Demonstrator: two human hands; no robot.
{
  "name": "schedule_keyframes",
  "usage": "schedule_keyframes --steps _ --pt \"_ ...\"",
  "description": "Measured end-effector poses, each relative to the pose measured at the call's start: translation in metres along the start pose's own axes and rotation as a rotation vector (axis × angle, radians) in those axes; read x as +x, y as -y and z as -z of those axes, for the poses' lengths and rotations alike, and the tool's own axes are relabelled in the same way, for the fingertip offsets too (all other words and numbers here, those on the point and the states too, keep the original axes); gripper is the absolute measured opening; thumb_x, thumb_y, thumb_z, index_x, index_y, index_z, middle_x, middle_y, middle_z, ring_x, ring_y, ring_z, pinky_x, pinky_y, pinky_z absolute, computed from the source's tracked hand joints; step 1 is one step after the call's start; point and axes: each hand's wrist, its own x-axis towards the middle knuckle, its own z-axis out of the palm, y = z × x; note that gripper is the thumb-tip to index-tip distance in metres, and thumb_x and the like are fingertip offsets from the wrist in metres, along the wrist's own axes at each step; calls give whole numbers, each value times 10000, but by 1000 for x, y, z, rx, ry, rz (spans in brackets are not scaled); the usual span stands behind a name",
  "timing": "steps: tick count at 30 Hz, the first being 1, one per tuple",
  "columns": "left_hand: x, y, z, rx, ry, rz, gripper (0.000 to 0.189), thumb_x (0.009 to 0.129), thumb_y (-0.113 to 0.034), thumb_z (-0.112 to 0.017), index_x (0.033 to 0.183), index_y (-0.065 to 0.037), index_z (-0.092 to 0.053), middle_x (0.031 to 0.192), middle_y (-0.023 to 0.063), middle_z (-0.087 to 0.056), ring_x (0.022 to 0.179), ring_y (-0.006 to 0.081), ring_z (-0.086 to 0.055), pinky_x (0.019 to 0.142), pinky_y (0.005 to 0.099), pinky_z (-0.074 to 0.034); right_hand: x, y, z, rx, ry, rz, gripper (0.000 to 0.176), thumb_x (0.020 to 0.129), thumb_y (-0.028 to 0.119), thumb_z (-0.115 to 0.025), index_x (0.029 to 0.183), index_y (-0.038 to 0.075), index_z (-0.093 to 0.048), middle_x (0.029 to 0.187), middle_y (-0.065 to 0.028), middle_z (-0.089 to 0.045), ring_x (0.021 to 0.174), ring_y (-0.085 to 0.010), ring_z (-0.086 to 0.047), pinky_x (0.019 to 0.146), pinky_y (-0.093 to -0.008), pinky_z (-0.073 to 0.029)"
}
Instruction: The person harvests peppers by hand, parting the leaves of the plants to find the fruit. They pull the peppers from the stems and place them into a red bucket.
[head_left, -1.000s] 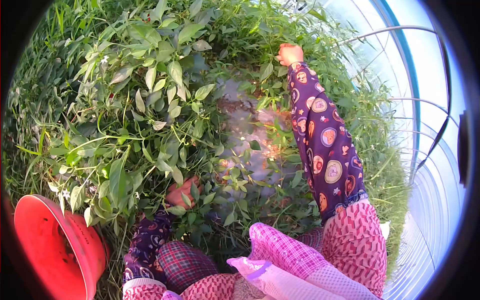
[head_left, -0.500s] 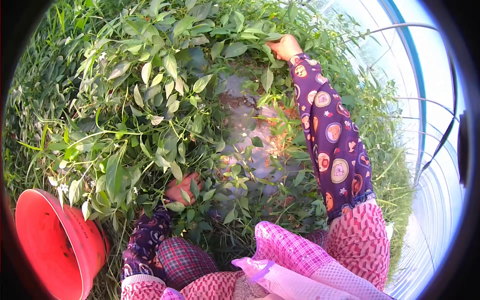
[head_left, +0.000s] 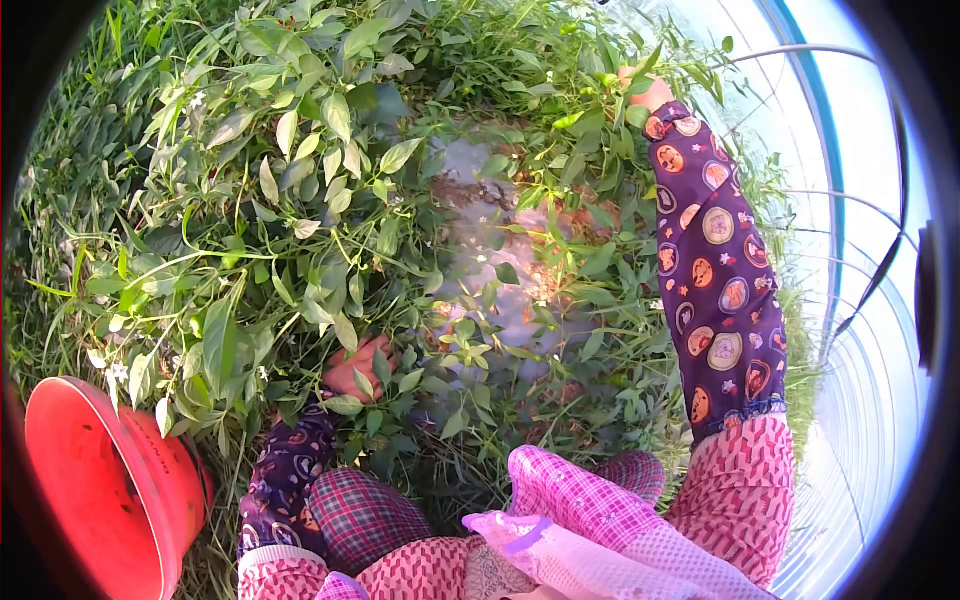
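Note:
Leafy green plants (head_left: pixel 330 190) with small white flowers, like pepper plants, spread around both hands. Low among the leaves, my left hand (head_left: pixel 360 368) has its fingers curled; a leaf crosses it, and whatever they hold is hidden. My right hand (head_left: pixel 650 92) reaches far out at the upper right, closed at a branch of the right-hand plants (head_left: pixel 590 130). Foliage covers part of its fingers. Dark patterned sleeve covers reach down both forearms to the wrists.
A red bucket (head_left: pixel 95 490) lies tipped at the lower left, with small bits inside. Between the plants runs a strip of shiny ground film (head_left: pixel 490 260). Hoops and clear sheeting of a tunnel (head_left: pixel 850 200) curve along the right. My checked knees and a pink cloth (head_left: pixel 600 510) are in front.
My right hand has moved right and slightly farther away, and the foliage by it has shifted right too. My left hand stays nearly in place. The whole view has shifted slightly.

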Motion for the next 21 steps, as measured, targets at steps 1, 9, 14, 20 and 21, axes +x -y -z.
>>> schedule_keyframes --steps 1,9,14,20,21 --pt "0 -1 -2 5 17 13 581 944 -428 -369 1412 -90 -310 1423 80 -359 1293 294 -350 1077 420 -303 -3 -6 -1 -36 65 15 311 736 294 -701 993 127 -652 945 -154 -665 863 -350 -630 729 -411 -509" --pt "5 1 -1 -47 161 -1 560 961 -420 -326 1422 -104 -291 1456 76 -334 1321 304 -332 1104 431 -280 -72 8 -50 653 209 -53 196 796 166 -708 822 23 -576 646 2 -505 627 -80 -479 564 -282 -417" --pt "9 5 -45 169 -477 9 305 1014 -347 -373 1183 -106 -451 1104 23 -501 1052 207 -496 881 341 -424 -146 45 -79 899 106 -345 327 745 209 -695 996 31 -585 783 -83 -624 686 -173 -573 658 -331 -479" --pt "-2 -3 -13 277 -81 70 508 996 -408 -343 1421 -133 -311 1285 19 -469 1200 208 -431 955 356 -383 -192 103 -115 614 -121 -414 355 694 214 -759 911 79 -512 813 -125 -596 750 -331 -580 685 -393 -469" --pt "-3 -2 -9 247 -77 80 531 991 -410 -341 1442 -135 -288 1298 17 -461 1215 208 -418 961 356 -377 -198 112 -113 599 -124 -446 354 689 188 -766 889 67 -500 788 -121 -584 737 -334 -575 668 -395 -462"
